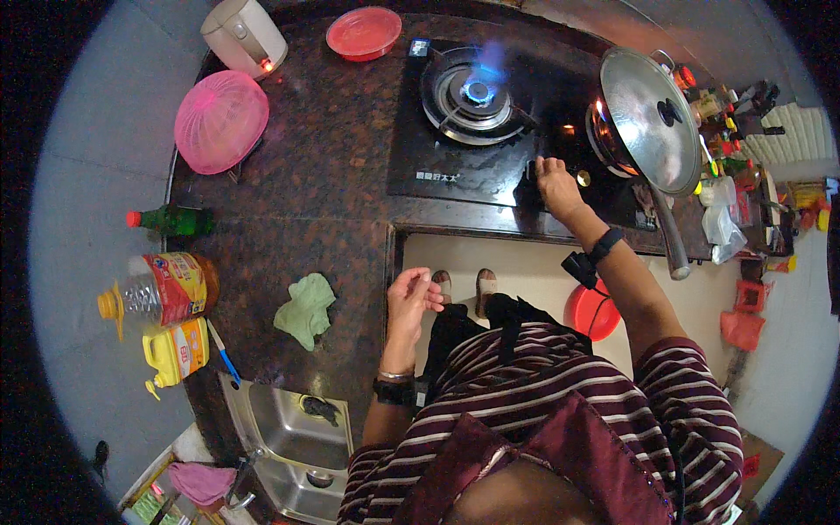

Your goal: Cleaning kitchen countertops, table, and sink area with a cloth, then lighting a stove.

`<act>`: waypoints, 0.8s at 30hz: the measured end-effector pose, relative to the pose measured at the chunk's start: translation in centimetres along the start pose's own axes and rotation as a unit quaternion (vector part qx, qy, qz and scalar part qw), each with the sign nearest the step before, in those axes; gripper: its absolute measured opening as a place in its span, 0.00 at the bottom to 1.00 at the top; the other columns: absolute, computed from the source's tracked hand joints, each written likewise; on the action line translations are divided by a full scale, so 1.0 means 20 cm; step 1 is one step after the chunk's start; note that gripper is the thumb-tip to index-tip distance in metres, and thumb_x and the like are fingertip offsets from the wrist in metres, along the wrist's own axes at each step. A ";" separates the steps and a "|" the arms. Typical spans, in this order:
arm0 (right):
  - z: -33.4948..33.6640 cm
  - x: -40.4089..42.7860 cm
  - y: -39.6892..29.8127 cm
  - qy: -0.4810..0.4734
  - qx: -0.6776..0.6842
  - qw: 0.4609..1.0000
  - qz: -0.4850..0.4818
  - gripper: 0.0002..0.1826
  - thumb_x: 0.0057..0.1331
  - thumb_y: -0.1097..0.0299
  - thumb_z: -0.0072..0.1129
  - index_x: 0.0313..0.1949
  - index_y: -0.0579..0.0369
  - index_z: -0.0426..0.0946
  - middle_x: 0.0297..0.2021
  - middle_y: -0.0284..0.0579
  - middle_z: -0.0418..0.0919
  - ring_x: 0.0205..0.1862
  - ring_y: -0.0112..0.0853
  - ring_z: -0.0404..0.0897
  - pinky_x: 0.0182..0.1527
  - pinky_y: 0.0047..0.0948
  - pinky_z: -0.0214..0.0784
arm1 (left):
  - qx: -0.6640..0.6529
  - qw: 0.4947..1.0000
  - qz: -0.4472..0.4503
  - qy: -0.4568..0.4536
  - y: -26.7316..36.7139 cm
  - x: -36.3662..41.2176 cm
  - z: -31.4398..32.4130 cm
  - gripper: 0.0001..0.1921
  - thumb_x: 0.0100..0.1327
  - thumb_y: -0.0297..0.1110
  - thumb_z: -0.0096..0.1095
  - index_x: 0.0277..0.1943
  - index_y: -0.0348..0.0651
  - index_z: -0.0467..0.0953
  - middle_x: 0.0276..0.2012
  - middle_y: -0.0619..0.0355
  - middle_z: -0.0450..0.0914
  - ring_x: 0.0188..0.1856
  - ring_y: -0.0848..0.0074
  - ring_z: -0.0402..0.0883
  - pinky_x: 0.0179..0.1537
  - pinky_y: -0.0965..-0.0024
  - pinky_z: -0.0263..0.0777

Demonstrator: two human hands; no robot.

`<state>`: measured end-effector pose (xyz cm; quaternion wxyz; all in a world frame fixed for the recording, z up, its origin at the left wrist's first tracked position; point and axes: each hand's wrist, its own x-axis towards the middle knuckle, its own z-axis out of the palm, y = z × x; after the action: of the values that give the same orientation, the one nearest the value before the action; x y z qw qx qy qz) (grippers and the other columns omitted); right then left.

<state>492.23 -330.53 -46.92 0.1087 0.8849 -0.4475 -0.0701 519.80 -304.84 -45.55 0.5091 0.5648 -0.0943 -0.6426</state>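
Note:
My right hand (556, 187) reaches over the front of a black glass gas cooktop (472, 174). Its fingers are bent down at the control area, apparently pinching a knob that they mostly hide; a round gold-coloured knob centre (583, 177) shows beside them. Blue flame rises from the uncovered left burner (478, 92). On the right burner sits a wok with a domed metal lid (646, 121), its handle (671, 236) pointing towards me, and flame glows beneath it. My left hand (413, 295) hangs near the counter edge, fingers loosely curled, with nothing seen in it.
On the left counter (315, 170) are an electric kettle (244, 38), a pink mesh basket (222, 123), a red-lidded bowl (364, 33), a green cloth (306, 311), bottles and a knife (224, 353). A steel sink (289, 426) lies nearer me. Condiments crowd the right; a red basin (592, 312) is on the floor.

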 end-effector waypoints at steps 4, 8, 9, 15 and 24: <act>-0.01 0.00 -0.01 0.020 0.009 1.000 -0.005 0.18 0.60 0.76 0.50 0.50 0.67 0.66 0.41 0.56 0.71 0.45 0.46 0.75 0.37 0.35 0.80 | 0.005 1.000 -0.001 -0.003 -0.01 0.01 0.01 0.11 0.70 0.33 0.57 0.49 0.36 0.73 0.30 0.55 0.78 0.26 0.76 0.79 0.26 0.73 0.77; -0.03 0.00 0.00 0.016 0.023 1.000 -0.011 0.17 0.59 0.76 0.50 0.48 0.66 0.66 0.40 0.56 0.70 0.45 0.47 0.74 0.36 0.35 0.80 | 0.004 1.000 0.002 -0.003 -0.02 0.00 0.01 0.11 0.70 0.33 0.56 0.49 0.36 0.73 0.30 0.55 0.78 0.26 0.76 0.79 0.26 0.73 0.77; -0.03 -0.01 0.00 0.013 0.027 1.000 -0.007 0.16 0.59 0.76 0.50 0.48 0.65 0.66 0.40 0.56 0.70 0.45 0.47 0.74 0.36 0.35 0.80 | 0.009 1.000 0.005 -0.002 -0.03 0.00 0.01 0.11 0.70 0.33 0.56 0.49 0.36 0.73 0.30 0.55 0.78 0.26 0.76 0.79 0.25 0.74 0.77; -0.02 -0.01 0.00 0.035 0.024 0.999 -0.021 0.17 0.59 0.76 0.51 0.49 0.66 0.65 0.40 0.56 0.70 0.45 0.47 0.75 0.36 0.35 0.80 | 0.004 1.000 -0.002 0.006 -0.06 0.00 0.00 0.11 0.70 0.33 0.56 0.49 0.36 0.73 0.30 0.55 0.78 0.26 0.77 0.78 0.25 0.74 0.76; -0.01 0.00 -0.02 -0.001 0.019 1.000 0.001 0.26 0.58 0.76 0.50 0.57 0.71 0.64 0.40 0.56 0.70 0.44 0.47 0.73 0.39 0.35 0.76 | 0.003 1.000 -0.003 0.005 -0.04 -0.03 0.01 0.10 0.70 0.32 0.56 0.49 0.36 0.73 0.30 0.55 0.78 0.26 0.76 0.78 0.26 0.73 0.76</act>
<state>492.56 -330.34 -46.74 0.0912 0.8862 -0.4501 -0.0621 519.04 -304.08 -45.68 0.5061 0.5697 -0.0924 -0.6409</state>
